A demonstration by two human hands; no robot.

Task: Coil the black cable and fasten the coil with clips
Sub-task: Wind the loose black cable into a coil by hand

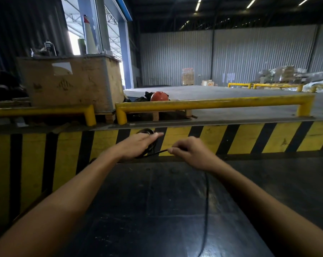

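My left hand [138,143] holds a small coil of the black cable [151,145], with loops showing above and below the fingers. My right hand [190,152] pinches the cable a short way to the right of the coil, and a taut stretch runs between the two hands. From under my right wrist the loose cable [206,204] trails down across the dark tabletop [157,210] toward the bottom edge of the view. No clips are visible.
A yellow and black striped barrier [249,138] stands just beyond the table. Behind it run yellow guard rails [212,103], with a large wooden crate [71,82] at the left and a red helmet [159,96] on a pallet.
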